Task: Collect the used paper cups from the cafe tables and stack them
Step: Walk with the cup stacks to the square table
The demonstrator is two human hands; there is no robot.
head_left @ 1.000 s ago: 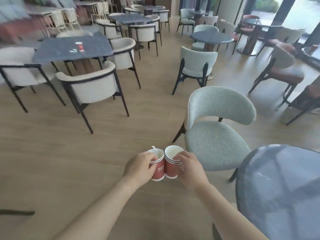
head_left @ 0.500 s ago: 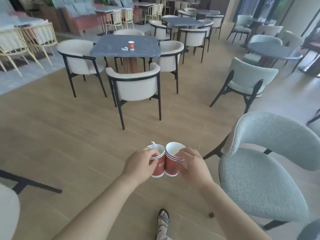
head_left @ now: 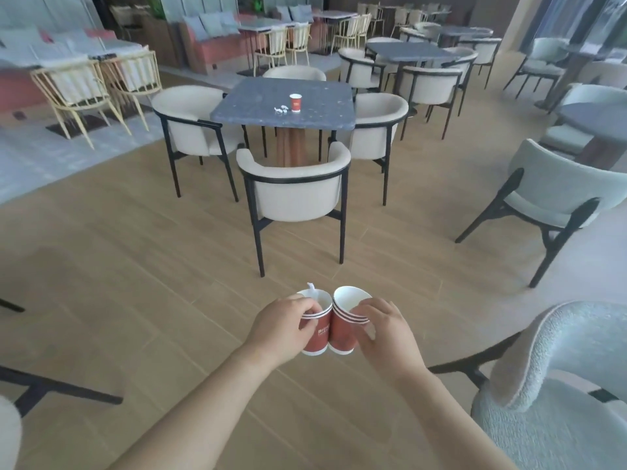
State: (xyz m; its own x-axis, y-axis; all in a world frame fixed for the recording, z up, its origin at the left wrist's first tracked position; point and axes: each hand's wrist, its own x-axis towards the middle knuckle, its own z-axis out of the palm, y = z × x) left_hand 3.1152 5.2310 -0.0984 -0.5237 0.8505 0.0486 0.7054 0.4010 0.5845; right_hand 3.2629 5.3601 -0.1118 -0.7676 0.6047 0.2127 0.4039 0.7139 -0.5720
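My left hand (head_left: 283,322) grips a red paper cup stack (head_left: 319,335) with white rims and a bit of white paper sticking out of the top. My right hand (head_left: 385,330) grips a second red cup stack (head_left: 342,330), tilted slightly right, empty inside. The two stacks touch side by side in front of me over the wooden floor. Farther ahead, a single red paper cup (head_left: 295,102) stands upright on a grey square table (head_left: 258,110), with small white wrappers (head_left: 281,110) just to its left.
Cream chairs with black frames surround that table; the nearest chair (head_left: 295,195) stands between me and it. A pale green chair (head_left: 556,385) is close at my lower right, another (head_left: 556,195) farther right. More tables and chairs fill the back.
The view has swung left and moved closer to the grey table with the single cup. Both hands have kept the two cup stacks together in the same grip.
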